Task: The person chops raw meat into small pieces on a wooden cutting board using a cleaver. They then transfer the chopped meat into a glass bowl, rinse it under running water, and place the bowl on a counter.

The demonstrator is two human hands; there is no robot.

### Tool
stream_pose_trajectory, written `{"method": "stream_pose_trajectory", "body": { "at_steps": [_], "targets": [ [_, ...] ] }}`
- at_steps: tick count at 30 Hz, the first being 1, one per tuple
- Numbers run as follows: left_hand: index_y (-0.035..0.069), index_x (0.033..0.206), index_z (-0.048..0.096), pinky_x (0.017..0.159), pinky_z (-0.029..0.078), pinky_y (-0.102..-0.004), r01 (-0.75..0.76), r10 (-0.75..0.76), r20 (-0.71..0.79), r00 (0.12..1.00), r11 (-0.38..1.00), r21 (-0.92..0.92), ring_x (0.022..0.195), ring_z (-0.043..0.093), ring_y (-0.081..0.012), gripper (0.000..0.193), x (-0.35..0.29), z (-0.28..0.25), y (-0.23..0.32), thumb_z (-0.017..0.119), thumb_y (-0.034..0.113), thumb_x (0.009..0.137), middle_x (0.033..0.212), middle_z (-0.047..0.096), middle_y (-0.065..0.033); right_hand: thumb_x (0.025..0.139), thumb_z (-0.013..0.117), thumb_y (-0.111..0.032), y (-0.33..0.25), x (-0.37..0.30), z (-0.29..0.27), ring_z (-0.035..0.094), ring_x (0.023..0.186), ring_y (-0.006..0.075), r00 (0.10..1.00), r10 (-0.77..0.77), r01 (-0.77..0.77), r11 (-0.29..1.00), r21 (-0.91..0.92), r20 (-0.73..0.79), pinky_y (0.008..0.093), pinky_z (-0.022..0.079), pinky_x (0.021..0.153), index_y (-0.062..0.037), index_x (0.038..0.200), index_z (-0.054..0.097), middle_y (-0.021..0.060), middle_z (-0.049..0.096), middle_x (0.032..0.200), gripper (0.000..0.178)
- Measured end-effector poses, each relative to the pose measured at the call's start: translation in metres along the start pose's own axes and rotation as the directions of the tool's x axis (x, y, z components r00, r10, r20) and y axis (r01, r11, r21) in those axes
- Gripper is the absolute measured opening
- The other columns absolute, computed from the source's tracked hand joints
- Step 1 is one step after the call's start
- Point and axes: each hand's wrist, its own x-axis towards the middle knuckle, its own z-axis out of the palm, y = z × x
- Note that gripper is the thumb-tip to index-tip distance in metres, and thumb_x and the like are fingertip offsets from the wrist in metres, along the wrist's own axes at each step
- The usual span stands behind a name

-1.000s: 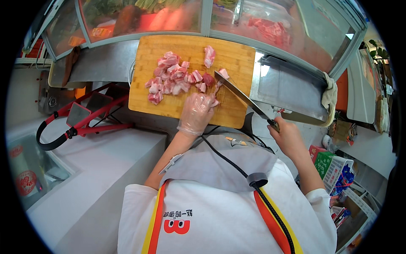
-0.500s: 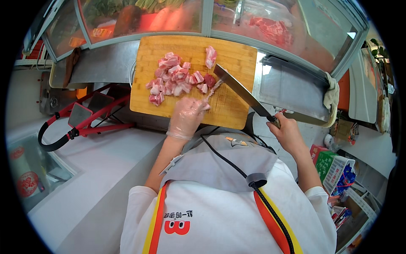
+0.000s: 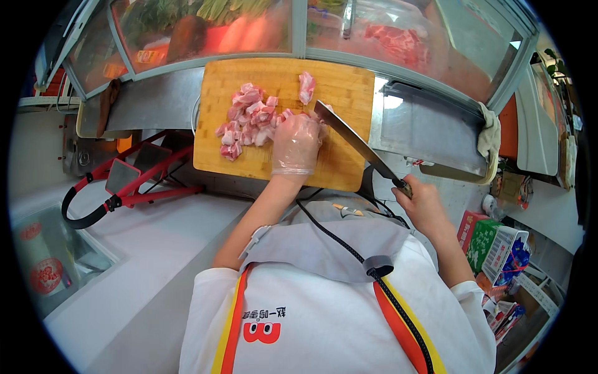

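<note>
My left hand (image 3: 296, 143), in a clear plastic glove, rests on the board with its fingers curled over raw meat beside the knife. The glove largely hides the piece under those fingers. My right hand (image 3: 423, 199) is closed round the handle of a long kitchen knife (image 3: 352, 138). Its blade slants up and left over the board, the tip near my left fingertips. Left of my gloved hand lies a heap of cut pink meat chunks (image 3: 249, 118). One longer piece of meat (image 3: 306, 88) sits apart, beyond the knife tip. Beneath everything is a wooden cutting board (image 3: 346, 81).
A glass display case (image 3: 205, 37) with vegetables and meat borders the board's far side. To the right is a shallow tray (image 3: 430, 128) with a cloth (image 3: 489, 137) on its edge. A red folding frame (image 3: 137, 177) stands at left. Baskets and packages (image 3: 498, 249) are at lower right.
My left hand has moved right and slightly away from me, onto the meat near the blade, covering pieces that showed before. The knife is still in my right hand, almost unmoved.
</note>
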Motion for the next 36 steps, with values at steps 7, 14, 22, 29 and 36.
{"method": "stream_pose_trajectory", "body": {
  "at_steps": [7,14,22,29,36],
  "targets": [
    [0.005,0.078,0.057,0.074,0.043,-0.0421,0.029,-0.041,0.137,0.99,0.995,0.091,0.08,0.055,-0.0287,0.016,0.002,-0.003,0.01,0.068,0.008,0.068,0.08,0.057,-0.011,0.086,0.061,-0.023,0.005,0.001,0.007,0.06,0.068,0.0422,0.999,0.033,-0.036,0.995,-0.094,-0.026,0.0487,0.047,0.061,-0.0001,0.086,0.054,0.0224,0.061,0.069,0.024],
    [0.004,0.076,0.057,0.076,0.045,-0.0424,-0.006,-0.003,0.16,0.987,0.998,0.055,0.083,0.056,-0.0298,0.017,0.0,0.0,0.008,0.069,0.007,0.064,0.08,0.058,-0.0117,0.087,0.059,-0.026,-0.016,0.023,0.005,0.06,0.07,0.0418,1.0,0.0,-0.004,0.978,-0.206,-0.02,0.0491,0.047,0.062,-0.0016,0.088,0.053,0.0211,0.062,0.069,0.025],
    [0.005,0.073,0.057,0.075,0.046,-0.0412,-0.023,0.01,0.183,0.983,0.997,0.07,0.082,0.057,-0.0288,0.013,-0.003,-0.007,0.003,0.066,0.004,0.064,0.076,0.058,-0.0115,0.087,0.059,-0.027,-0.005,0.023,-0.003,0.061,0.072,0.0404,0.999,0.044,-0.034,0.97,-0.239,0.033,0.0491,0.047,0.063,-0.002,0.089,0.053,0.02,0.062,0.071,0.025],
    [0.006,0.075,0.057,0.073,0.046,-0.0391,-0.059,0.047,0.155,0.987,0.995,0.077,0.08,0.057,-0.0271,0.012,-0.009,-0.009,-0.005,0.064,0.006,0.065,0.075,0.058,-0.0089,0.087,0.06,-0.026,0.002,0.026,-0.003,0.061,0.071,0.0402,1.0,-0.023,0.026,0.966,-0.257,0.015,0.0483,0.048,0.063,-0.0024,0.089,0.053,0.0197,0.062,0.071,0.025],
    [0.005,0.079,0.06,0.071,0.047,-0.0396,-0.031,0.037,0.159,0.987,0.999,-0.042,0.081,0.058,-0.0276,0.012,-0.018,-0.019,-0.006,0.065,0.003,0.068,0.077,0.059,-0.009,0.086,0.061,-0.025,-0.009,0.035,-0.011,0.062,0.071,0.0392,1.0,0.002,0.007,0.955,-0.296,0.031,0.0472,0.048,0.064,-0.001,0.088,0.055,0.0188,0.062,0.069,0.025]
  ]
}}
